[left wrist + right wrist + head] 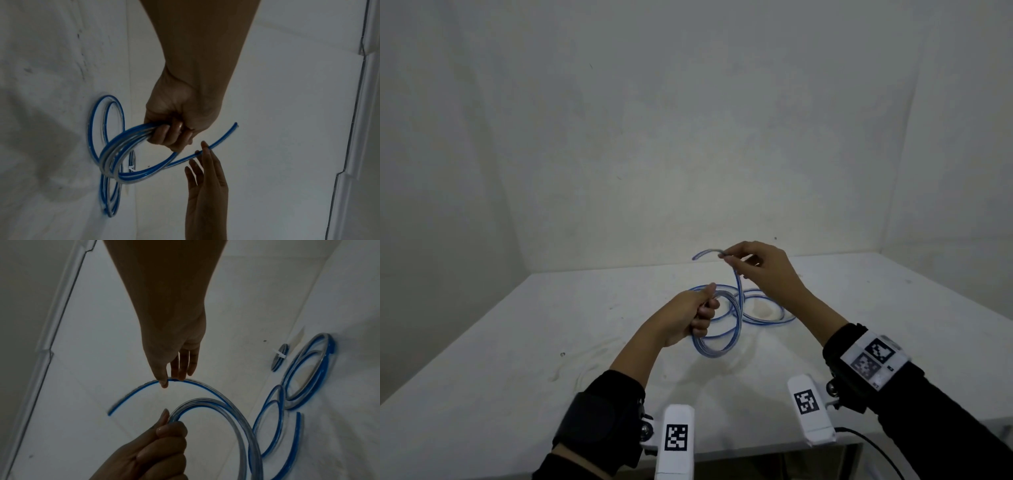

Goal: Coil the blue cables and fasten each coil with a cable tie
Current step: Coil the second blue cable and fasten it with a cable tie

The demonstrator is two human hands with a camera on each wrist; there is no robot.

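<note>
My left hand (pixel 695 315) grips a coil of blue and clear cable (pixel 717 353), whose loops hang just above the white table (pixel 517 359). In the left wrist view the fingers curl round the bundled loops (pixel 115 155). The cable's free end rises from the coil to my right hand (pixel 750 263), which pinches the strand (pixel 144 384) between thumb and fingertips, higher and farther back. A short tail (pixel 702 254) sticks out past the pinch. More blue cable (pixel 774 320) lies in loose loops on the table behind the coil.
A small coil (pixel 280 359) bound by a white cable tie (pixel 279 354) lies on the table beyond the loose loops (pixel 308 366). White walls close off the table at the back and on both sides. The table's front edge lies near my wrists.
</note>
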